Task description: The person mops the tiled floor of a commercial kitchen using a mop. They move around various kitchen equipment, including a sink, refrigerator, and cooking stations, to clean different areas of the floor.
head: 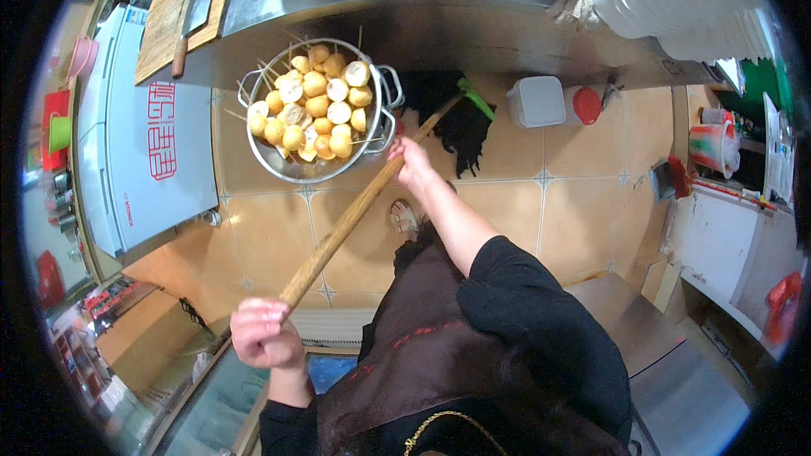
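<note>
Both my hands grip the wooden handle (342,228) of a mop, which slants across in front of me. My left hand (267,334) closes around its upper end. Farther down the shaft, my right hand (412,161) holds it beside the handles of a metal pot. A green clamp (476,99) joins the shaft to the dark, stringy mop head (466,136), which lies on the tiled floor (507,215) partly under the steel counter. The metal pot (266,168) is full of round yellow-and-white food pieces (317,104) on thin sticks; what supports it is hidden.
A cleaver (203,0) lies on a wooden board (161,25) at the steel counter (443,19). Below are a white plastic tub (537,101) and a red-lidded container (586,106). A white freezer (184,158) stands left, a steel surface (633,316) right. My sandalled foot (403,216) is beneath me.
</note>
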